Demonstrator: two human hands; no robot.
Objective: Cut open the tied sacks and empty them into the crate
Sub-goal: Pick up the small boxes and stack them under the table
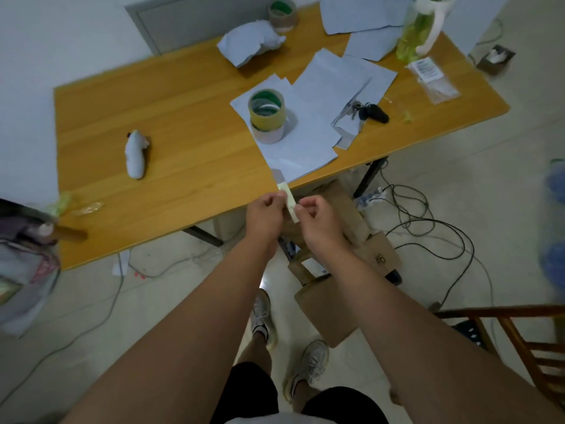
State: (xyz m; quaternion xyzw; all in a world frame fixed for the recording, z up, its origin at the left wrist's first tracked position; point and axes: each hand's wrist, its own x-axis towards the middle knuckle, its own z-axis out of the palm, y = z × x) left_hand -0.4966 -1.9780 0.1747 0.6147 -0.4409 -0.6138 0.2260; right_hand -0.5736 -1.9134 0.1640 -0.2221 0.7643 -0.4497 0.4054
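My left hand [265, 216] and my right hand [318, 218] are held together in front of the wooden table's [171, 111] near edge. Between their fingertips they pinch a short pale yellowish strip of tape [289, 201]. A small white tied paper bundle [135, 155] lies on the left part of the table, well away from both hands. A larger crumpled white paper bundle [249, 42] sits at the back of the table. No crate or cutting tool is clearly visible.
Two stacked tape rolls [266, 115] stand on loose white sheets [321, 96], with keys [368, 111] beside them. A green bottle [417, 29] stands at the back right. Brown cardboard boxes [333, 270] and cables [428, 228] lie on the floor; a wooden chair [519, 341] is at right.
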